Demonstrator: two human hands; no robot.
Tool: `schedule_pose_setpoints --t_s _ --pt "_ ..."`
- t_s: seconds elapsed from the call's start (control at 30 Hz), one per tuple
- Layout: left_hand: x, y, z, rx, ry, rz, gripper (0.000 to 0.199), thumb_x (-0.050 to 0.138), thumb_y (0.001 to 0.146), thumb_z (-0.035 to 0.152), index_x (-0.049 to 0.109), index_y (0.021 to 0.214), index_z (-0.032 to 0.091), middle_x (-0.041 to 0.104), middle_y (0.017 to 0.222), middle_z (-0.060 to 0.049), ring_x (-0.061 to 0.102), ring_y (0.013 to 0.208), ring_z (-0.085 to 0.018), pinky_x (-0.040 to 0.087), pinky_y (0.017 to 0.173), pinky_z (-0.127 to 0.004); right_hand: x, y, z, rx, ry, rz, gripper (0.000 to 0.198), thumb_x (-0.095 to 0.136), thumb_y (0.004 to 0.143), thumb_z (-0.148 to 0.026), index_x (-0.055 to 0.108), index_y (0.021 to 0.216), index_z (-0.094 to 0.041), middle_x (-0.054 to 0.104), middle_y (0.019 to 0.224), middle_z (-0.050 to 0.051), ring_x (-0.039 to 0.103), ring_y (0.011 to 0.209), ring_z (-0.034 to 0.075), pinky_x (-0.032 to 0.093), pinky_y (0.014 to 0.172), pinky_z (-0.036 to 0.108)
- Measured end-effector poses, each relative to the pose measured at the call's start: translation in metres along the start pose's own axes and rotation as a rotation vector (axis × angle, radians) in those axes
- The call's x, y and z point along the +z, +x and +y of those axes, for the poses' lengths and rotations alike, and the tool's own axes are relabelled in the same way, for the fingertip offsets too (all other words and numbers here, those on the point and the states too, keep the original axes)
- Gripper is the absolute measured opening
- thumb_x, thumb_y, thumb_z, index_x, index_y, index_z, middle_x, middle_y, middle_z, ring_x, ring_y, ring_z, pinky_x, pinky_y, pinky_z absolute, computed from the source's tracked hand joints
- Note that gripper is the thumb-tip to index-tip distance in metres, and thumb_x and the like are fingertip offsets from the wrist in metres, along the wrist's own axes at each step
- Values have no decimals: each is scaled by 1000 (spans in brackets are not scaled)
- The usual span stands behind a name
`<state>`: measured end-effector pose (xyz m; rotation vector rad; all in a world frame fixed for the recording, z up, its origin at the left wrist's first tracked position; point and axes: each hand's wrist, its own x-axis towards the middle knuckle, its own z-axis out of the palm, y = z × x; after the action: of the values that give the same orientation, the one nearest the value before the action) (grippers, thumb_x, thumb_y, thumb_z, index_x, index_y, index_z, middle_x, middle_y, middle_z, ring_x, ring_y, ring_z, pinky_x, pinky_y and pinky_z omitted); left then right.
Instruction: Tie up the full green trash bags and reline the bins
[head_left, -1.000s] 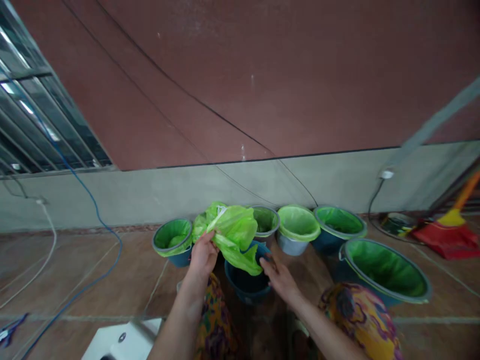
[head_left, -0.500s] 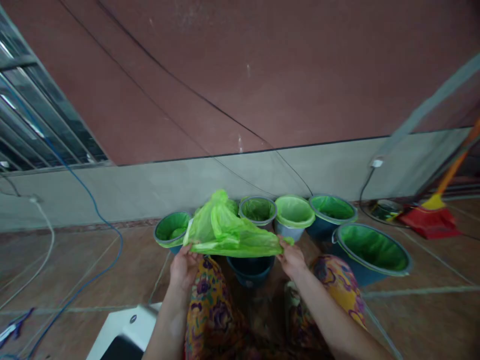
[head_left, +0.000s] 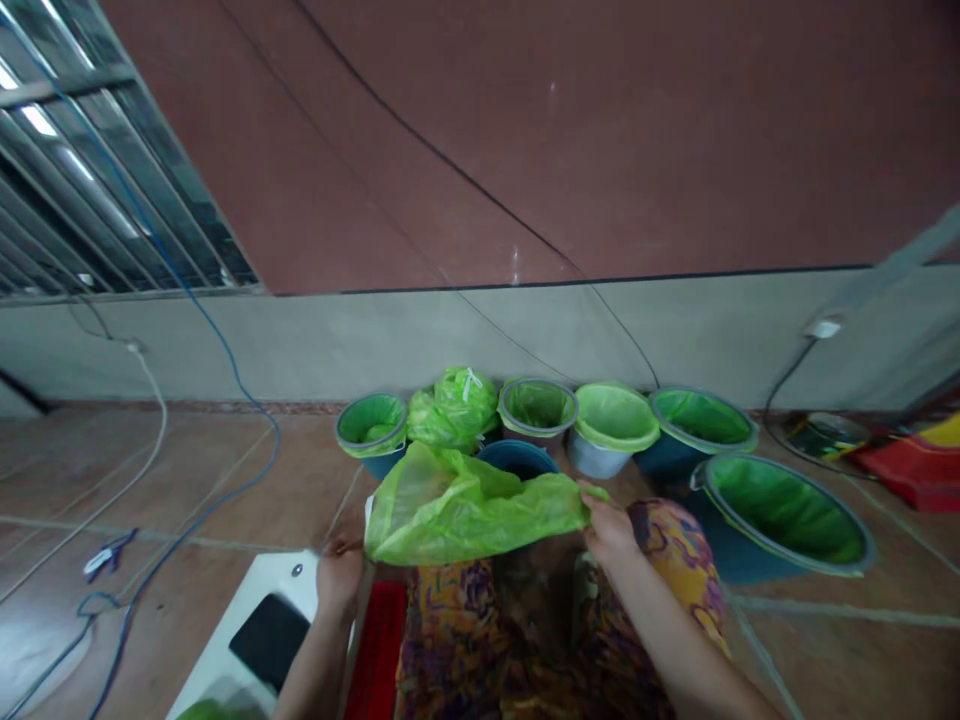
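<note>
A thin light-green plastic bag [head_left: 465,515] is stretched between my two hands, above my knees. My left hand [head_left: 339,580] has its fingers closed at the bag's left edge; the exact grip is blurred. At the other end, my right hand [head_left: 609,528] pinches the bag's right corner. Behind and below the bag stands a dark blue bucket [head_left: 517,455], partly covered by it. Several buckets lined with green bags stand along the wall, among them a grey-white one [head_left: 600,455] and a large blue one [head_left: 780,515] at the right.
Bundled green bags [head_left: 454,405] sit by the wall beside a lined bucket [head_left: 371,425]. A white board with a dark phone-like object [head_left: 270,640] lies at my left. A blue cable [head_left: 225,490] crosses the floor. A red dustpan [head_left: 915,470] is at far right.
The bag has come lower and its raised middle has sunk, uncovering the bundled bags and the dark bucket's rim behind. My hands are farther apart, and the view has shifted.
</note>
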<state>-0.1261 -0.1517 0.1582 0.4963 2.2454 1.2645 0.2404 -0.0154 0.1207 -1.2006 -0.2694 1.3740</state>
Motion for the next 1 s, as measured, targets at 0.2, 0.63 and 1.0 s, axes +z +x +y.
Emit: schedule_pose_setpoints --t_s 0.2,0.63,1.0 --pt "15 -39 22 719 256 39 51 52 85 23 53 135 14 63 132 -17 59 125 -29 47 108 -46 -10 -28 30 -37 -230 -103 41 76 48 -23 74 89 -18 75 69 1 67 59 18 52 57 28" --pt "85 -21 67 731 310 -458 23 54 84 28 75 89 19 76 88 -6 69 84 -21 52 80 -30 -14 -19 -11 -189 -244 -59 43 80 44 -32 74 84 -17 74 69 2 66 60 19 52 59 30" --pt "-38 -40 1 26 -507 -351 32 83 55 36 71 77 17 71 68 -2 64 62 -17 53 62 -27 -93 -37 23 -34 -930 -363 22 67 49 -28 73 70 -25 77 80 6 69 77 28 53 71 38"
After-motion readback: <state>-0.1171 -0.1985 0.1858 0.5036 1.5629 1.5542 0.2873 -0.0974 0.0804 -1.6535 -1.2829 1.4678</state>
